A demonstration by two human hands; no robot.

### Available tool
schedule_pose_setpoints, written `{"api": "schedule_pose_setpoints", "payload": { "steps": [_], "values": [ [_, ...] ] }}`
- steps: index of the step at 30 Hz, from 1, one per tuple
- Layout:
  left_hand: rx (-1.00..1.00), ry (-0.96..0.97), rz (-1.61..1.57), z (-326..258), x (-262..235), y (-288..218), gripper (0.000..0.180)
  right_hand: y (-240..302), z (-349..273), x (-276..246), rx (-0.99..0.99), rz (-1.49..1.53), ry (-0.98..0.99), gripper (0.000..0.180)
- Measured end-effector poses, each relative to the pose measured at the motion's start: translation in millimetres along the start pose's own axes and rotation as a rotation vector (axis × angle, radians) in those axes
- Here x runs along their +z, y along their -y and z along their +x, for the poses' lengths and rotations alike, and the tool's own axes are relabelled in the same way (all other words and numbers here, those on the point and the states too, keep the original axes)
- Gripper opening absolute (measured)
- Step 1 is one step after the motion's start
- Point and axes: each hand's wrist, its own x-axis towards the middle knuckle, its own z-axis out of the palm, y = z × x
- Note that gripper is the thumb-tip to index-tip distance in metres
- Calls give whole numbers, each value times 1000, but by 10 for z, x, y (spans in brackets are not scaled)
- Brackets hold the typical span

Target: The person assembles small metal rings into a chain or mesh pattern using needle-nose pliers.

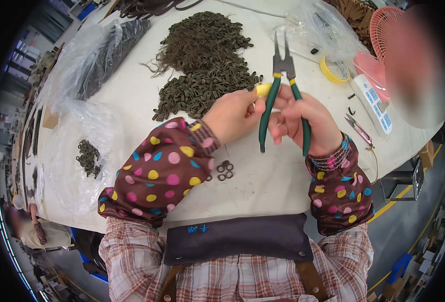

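Observation:
A pair of pliers point(284, 65) with dark green handles and long, thin jaws stands upright in my right hand point(310, 118), its tips pointing away from me and slightly apart. The fingers of my right hand curl between and around the handles. Close beside it, my left hand point(232, 116) is closed with the fingertips pinched together; what they hold, if anything, I cannot make out. A yellow wrap point(263, 89) shows at the fingertips where the hands meet. Beyond my left hand lies a big heap of dark olive fabric loops point(197, 90). Several small dark rings point(225, 171) lie nearer to me.
At the left, a clear plastic bag point(89, 126) lies around a small cluster of dark loops point(87, 157). To the right are a yellow tape roll point(335, 70), a white power strip point(372, 105), thread snips point(358, 130) and a pink basket point(383, 32). Another person point(36, 229) is at far left.

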Motion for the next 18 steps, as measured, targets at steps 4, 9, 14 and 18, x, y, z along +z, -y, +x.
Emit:
{"api": "schedule_pose_setpoints", "payload": {
  "steps": [4, 9, 14, 18],
  "values": [
    [-223, -18, -717, -340, -409, 156, 21, -114, -25, 141, 247, 45, 327, 54],
    [-304, -132, -1217, -539, -544, 389, 23, -384, -24, 407, 438, 141, 424, 64],
    [-282, -117, -1305, -586, -588, 332, 23, -488, 17, 462, 603, 172, 405, 57],
    [-270, -85, -1308, -584, -595, 345, 23, -508, 45, 380, 575, 207, 442, 48]
  ]
}}
